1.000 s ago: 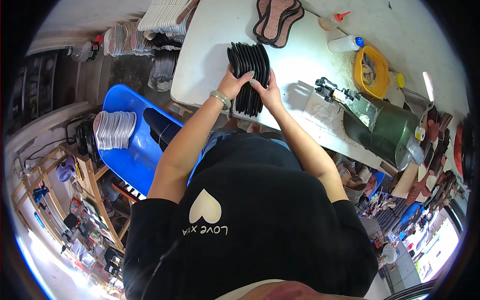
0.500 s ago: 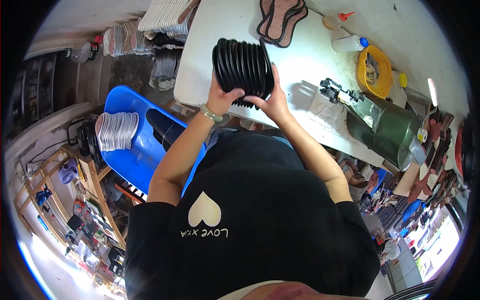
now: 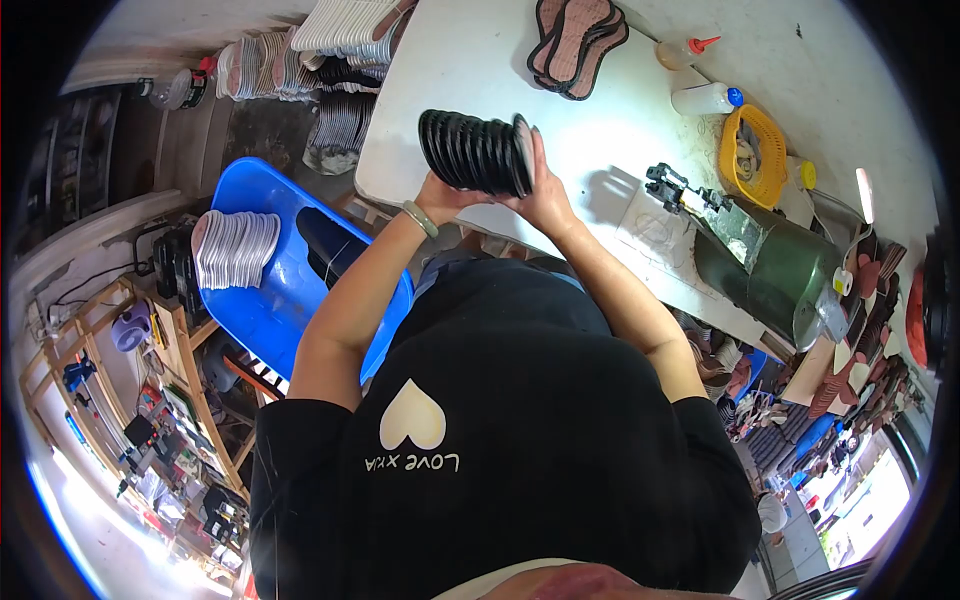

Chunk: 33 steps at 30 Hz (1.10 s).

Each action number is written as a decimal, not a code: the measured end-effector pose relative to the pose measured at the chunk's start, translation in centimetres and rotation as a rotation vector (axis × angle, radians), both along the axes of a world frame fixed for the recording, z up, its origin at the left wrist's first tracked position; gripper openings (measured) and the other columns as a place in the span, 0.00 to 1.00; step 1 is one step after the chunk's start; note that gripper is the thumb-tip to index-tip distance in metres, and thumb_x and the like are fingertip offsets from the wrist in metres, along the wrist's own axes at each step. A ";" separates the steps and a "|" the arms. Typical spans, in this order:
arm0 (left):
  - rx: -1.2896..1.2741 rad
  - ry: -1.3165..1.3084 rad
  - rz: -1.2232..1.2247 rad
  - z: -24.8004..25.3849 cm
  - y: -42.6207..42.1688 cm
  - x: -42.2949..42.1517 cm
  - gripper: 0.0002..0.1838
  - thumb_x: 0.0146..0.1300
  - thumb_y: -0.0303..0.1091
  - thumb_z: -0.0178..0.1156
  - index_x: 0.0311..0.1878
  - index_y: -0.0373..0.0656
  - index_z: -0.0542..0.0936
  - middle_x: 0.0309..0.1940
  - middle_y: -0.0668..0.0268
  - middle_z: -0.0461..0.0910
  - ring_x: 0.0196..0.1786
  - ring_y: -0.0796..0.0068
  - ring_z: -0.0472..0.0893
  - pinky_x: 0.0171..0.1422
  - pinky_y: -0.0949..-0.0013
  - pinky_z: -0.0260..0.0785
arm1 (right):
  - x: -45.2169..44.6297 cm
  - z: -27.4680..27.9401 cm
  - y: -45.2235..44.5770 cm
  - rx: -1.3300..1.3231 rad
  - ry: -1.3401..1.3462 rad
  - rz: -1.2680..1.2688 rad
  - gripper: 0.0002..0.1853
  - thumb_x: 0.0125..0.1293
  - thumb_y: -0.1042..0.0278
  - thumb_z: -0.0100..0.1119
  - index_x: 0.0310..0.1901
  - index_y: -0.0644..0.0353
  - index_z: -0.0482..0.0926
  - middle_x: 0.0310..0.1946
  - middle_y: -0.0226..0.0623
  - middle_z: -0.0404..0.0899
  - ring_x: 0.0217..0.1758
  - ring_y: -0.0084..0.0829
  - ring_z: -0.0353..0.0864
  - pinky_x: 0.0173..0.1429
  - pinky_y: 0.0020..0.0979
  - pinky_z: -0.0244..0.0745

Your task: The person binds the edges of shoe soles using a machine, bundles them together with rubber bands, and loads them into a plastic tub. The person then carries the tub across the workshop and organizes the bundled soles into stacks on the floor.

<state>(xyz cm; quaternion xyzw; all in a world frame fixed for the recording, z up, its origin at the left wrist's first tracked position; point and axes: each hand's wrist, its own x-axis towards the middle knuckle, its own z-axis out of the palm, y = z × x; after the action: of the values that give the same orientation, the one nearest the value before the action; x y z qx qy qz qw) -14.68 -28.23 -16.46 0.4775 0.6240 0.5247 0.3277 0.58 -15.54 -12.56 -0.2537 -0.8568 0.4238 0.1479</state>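
A stack of black-edged insoles (image 3: 470, 152) is held up over the near edge of the white table. My left hand (image 3: 452, 200) supports it from below on the left, its fingers partly hidden behind the stack. At the right end, my right hand (image 3: 545, 195) presses its fingers along the outermost insole, with its thumb side underneath. Both hands are closed on the same stack. Farther back on the table lie several brown insoles (image 3: 578, 45) with black edging, overlapping each other.
A green sewing machine (image 3: 775, 265) stands at the table's right, near a yellow basket (image 3: 757, 135), a white bottle (image 3: 703, 99) and a red-tipped bottle (image 3: 680, 52). To my left, a blue tub (image 3: 285, 330) holds pale insoles (image 3: 236, 250). More insole stacks (image 3: 340, 125) sit beyond it.
The stack has come slightly lower and tilted, its top edges leaning to the left. My right hand has shifted its fingers up along the stack's right end.
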 end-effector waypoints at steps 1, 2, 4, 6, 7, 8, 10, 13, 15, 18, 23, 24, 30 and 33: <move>-0.051 0.043 0.059 0.0 0.6 -0.2 0.35 0.41 0.30 0.74 0.55 0.38 0.69 0.47 0.64 0.78 0.49 0.73 0.77 0.53 0.69 0.70 | -1.0 0.8 0.5 0.008 0.004 -0.005 0.61 0.42 0.57 0.74 0.68 0.64 0.36 0.50 0.59 0.72 0.50 0.56 0.75 0.51 0.39 0.74; -0.174 -0.568 0.173 0.0 0.5 0.0 0.32 0.44 0.34 0.73 0.53 0.36 0.71 0.46 0.61 0.79 0.47 0.71 0.79 0.51 0.69 0.71 | -1.9 1.6 0.8 -0.038 -0.061 -0.014 0.61 0.42 0.55 0.74 0.68 0.64 0.37 0.48 0.59 0.74 0.49 0.55 0.76 0.50 0.39 0.74; -0.273 -0.145 0.188 1.8 1.2 -2.2 0.27 0.52 0.40 0.67 0.52 0.35 0.72 0.43 0.56 0.80 0.45 0.67 0.80 0.51 0.68 0.70 | -3.1 1.8 1.2 -0.091 -0.049 0.000 0.61 0.44 0.46 0.72 0.67 0.68 0.39 0.42 0.59 0.76 0.47 0.53 0.78 0.49 0.38 0.74; -0.368 -0.078 0.269 2.1 1.5 -3.7 0.27 0.58 0.48 0.60 0.50 0.34 0.73 0.42 0.51 0.79 0.46 0.59 0.79 0.53 0.65 0.68 | -4.7 1.1 1.6 -0.160 -0.148 0.015 0.60 0.44 0.43 0.70 0.67 0.69 0.40 0.42 0.61 0.76 0.47 0.53 0.78 0.49 0.38 0.74; -0.492 -0.081 0.288 1.7 1.6 -4.5 0.31 0.58 0.53 0.58 0.51 0.32 0.72 0.41 0.47 0.78 0.48 0.53 0.77 0.55 0.61 0.66 | -5.6 0.4 1.9 -0.229 -0.245 0.035 0.60 0.45 0.39 0.68 0.66 0.71 0.41 0.42 0.62 0.76 0.46 0.53 0.78 0.49 0.37 0.74; -0.561 0.105 0.319 0.4 1.4 -5.4 0.33 0.57 0.53 0.58 0.53 0.31 0.70 0.43 0.46 0.76 0.49 0.53 0.76 0.56 0.60 0.65 | -6.4 -0.8 2.2 -0.249 -0.399 0.109 0.60 0.46 0.34 0.63 0.66 0.73 0.42 0.41 0.63 0.76 0.46 0.54 0.78 0.49 0.38 0.73; -0.629 0.295 0.343 -2.3 0.0 -6.3 0.35 0.56 0.53 0.58 0.54 0.30 0.69 0.45 0.45 0.74 0.50 0.52 0.75 0.57 0.59 0.64 | -6.6 -3.1 1.6 -0.206 -0.400 0.100 0.60 0.47 0.34 0.62 0.66 0.73 0.42 0.41 0.63 0.76 0.46 0.54 0.78 0.50 0.38 0.73; -0.589 0.369 0.469 -3.8 -1.1 -7.4 0.39 0.55 0.54 0.59 0.59 0.30 0.65 0.48 0.44 0.70 0.51 0.51 0.72 0.58 0.58 0.63 | -6.4 -4.2 1.3 -0.186 -0.419 0.096 0.60 0.48 0.32 0.60 0.66 0.72 0.41 0.42 0.62 0.76 0.47 0.55 0.77 0.50 0.39 0.73; -0.501 0.208 0.581 -4.1 -1.7 -8.1 0.43 0.55 0.56 0.58 0.62 0.30 0.60 0.49 0.45 0.68 0.51 0.51 0.72 0.58 0.58 0.63 | -6.0 -3.8 1.1 -0.095 -0.404 0.087 0.58 0.50 0.32 0.58 0.66 0.72 0.42 0.43 0.59 0.76 0.48 0.54 0.76 0.51 0.39 0.72; -0.543 0.280 0.698 -4.1 -1.9 -9.8 0.46 0.55 0.59 0.57 0.62 0.27 0.58 0.49 0.46 0.69 0.51 0.50 0.70 0.59 0.56 0.61 | -5.5 -2.7 1.2 -0.078 -0.451 0.079 0.54 0.52 0.34 0.56 0.65 0.72 0.45 0.44 0.58 0.75 0.46 0.51 0.78 0.48 0.40 0.74; -0.238 0.618 0.723 0.3 4.1 -12.1 0.33 0.57 0.49 0.60 0.58 0.33 0.66 0.46 0.50 0.70 0.49 0.53 0.70 0.58 0.56 0.61 | -3.3 -2.7 4.0 -0.120 -0.350 -0.079 0.34 0.59 0.45 0.55 0.59 0.62 0.65 0.37 0.44 0.77 0.38 0.43 0.78 0.43 0.38 0.73; -0.212 0.555 0.665 1.4 6.6 -12.2 0.31 0.56 0.46 0.61 0.57 0.34 0.67 0.46 0.51 0.70 0.48 0.54 0.71 0.57 0.57 0.62 | -3.1 -2.8 4.9 -0.059 -0.217 -0.181 0.29 0.58 0.50 0.57 0.57 0.61 0.68 0.35 0.42 0.76 0.36 0.41 0.77 0.42 0.37 0.72; -0.262 0.024 0.332 -0.7 23.0 -10.1 0.34 0.56 0.47 0.61 0.59 0.34 0.64 0.53 0.48 0.69 0.54 0.55 0.72 0.58 0.62 0.65 | -5.3 -6.1 13.4 0.162 0.245 -0.763 0.32 0.58 0.56 0.62 0.56 0.71 0.63 0.44 0.51 0.69 0.45 0.42 0.71 0.51 0.36 0.67; -0.383 -0.041 0.329 -2.0 27.6 -7.4 0.36 0.57 0.48 0.60 0.58 0.28 0.62 0.56 0.42 0.67 0.58 0.49 0.70 0.60 0.60 0.64 | -6.3 -7.9 17.2 -0.278 0.294 -0.879 0.41 0.59 0.49 0.60 0.62 0.74 0.55 0.52 0.55 0.66 0.52 0.41 0.70 0.56 0.35 0.66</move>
<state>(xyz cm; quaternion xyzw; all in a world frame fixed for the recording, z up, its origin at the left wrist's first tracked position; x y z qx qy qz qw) -22.11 -0.68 -18.42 0.2881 0.7743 0.4528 0.3352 -5.74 1.63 -20.45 -0.5466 -0.5737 0.4630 0.3973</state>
